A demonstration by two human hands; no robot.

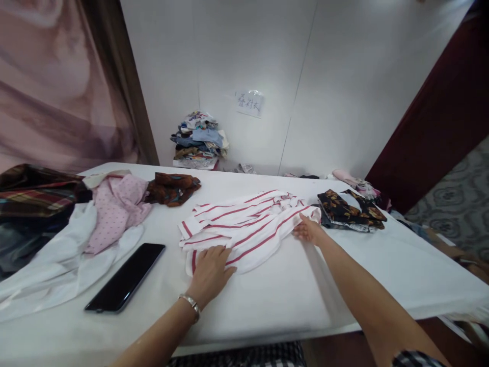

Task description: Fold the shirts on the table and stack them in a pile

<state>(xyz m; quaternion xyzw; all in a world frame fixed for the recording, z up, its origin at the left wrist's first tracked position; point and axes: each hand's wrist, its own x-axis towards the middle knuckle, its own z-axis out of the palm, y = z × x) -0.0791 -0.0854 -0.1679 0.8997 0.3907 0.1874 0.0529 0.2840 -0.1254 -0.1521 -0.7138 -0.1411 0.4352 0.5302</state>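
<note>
Nearest the camera, the left hand [209, 271] lies flat with fingers spread on the near edge of a red-striped white shirt [244, 227], a metal bracelet [191, 304] at its wrist. That shirt is partly folded and sits at the middle of the white tabletop [290, 300]. At its right end the right hand [307, 231] pinches a bit of the cloth between fingers and thumb — arm stretched out over the tabletop. Just left of the left hand lies a black phone [126, 278], screen up. Further left are loose garments: a white one [57, 265], a pink dotted one [116, 206] and a plaid one [34, 193] — with a brown patterned piece [172, 187] behind. A folded dark floral garment [349, 209] lies right of the shirt. By the wall stands a pile of clothes [199, 140] under a paper label [249, 102].
</note>
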